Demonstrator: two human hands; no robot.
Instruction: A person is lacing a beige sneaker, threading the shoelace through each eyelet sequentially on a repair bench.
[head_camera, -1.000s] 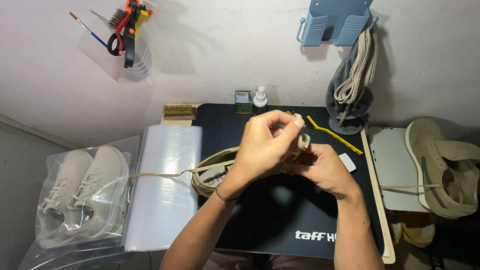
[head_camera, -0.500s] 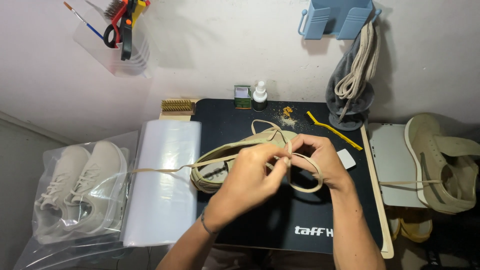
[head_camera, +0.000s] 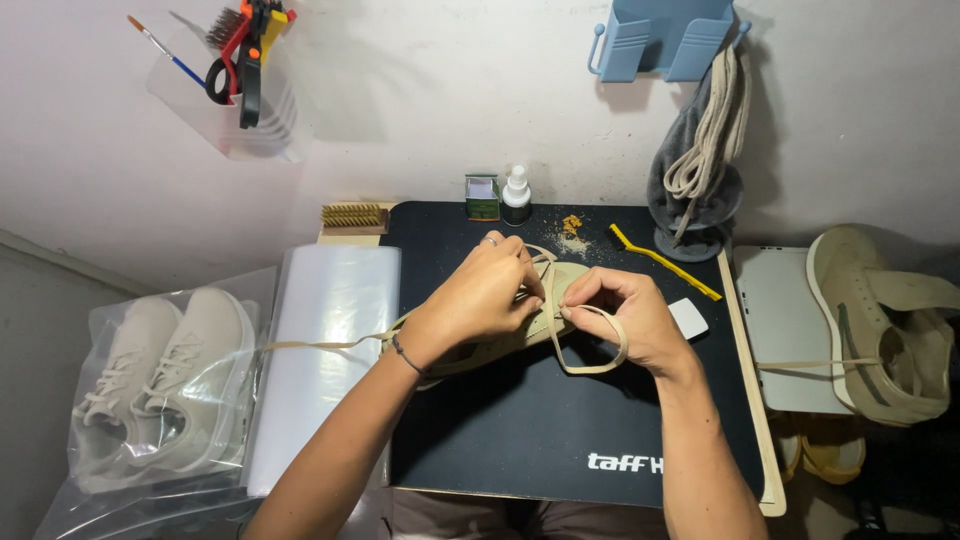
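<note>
A beige insole (head_camera: 560, 290) lies on the black mat (head_camera: 560, 440), with a flat beige shoelace (head_camera: 590, 365) looped over and around it. My left hand (head_camera: 480, 295) presses down on the insole and pinches the lace near its middle. My right hand (head_camera: 620, 315) pinches the same lace just to the right, and a loop hangs below its fingers. One end of the lace trails left across the clear plastic sheet (head_camera: 325, 350). Part of the insole is hidden under my left hand.
A bagged pair of pale sneakers (head_camera: 160, 385) lies at the left. A beige shoe (head_camera: 885, 325) rests on a white board at the right. A brass brush (head_camera: 352, 215), a small green box (head_camera: 482, 197), a white bottle (head_camera: 516, 190) and a yellow brush (head_camera: 660, 258) line the mat's far edge.
Both hands have come down from in front of me to the mat. The lace loop now lies over the insole, and my hands pinch it closer together.
</note>
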